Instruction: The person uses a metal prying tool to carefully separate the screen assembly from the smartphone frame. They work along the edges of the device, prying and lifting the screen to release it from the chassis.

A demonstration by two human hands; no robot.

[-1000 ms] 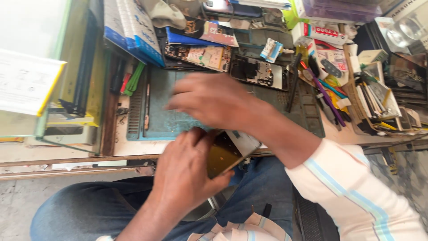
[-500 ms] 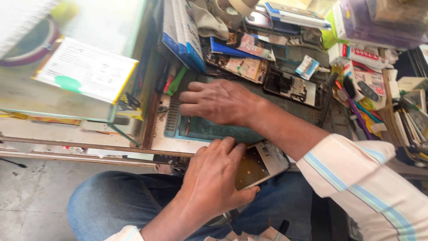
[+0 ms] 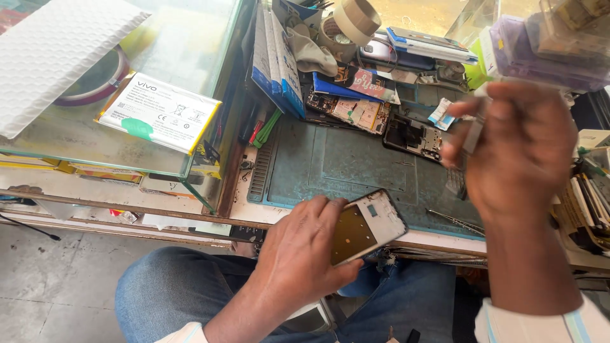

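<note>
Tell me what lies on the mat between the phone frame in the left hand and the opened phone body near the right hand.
Head view: only bare teal work mat lies between the phone frame and the opened phone body.

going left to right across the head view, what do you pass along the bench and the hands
white padded envelope → flat white battery pack → left hand → opened phone frame in its grip → dark circuit board on the green mat → raised right hand
</note>
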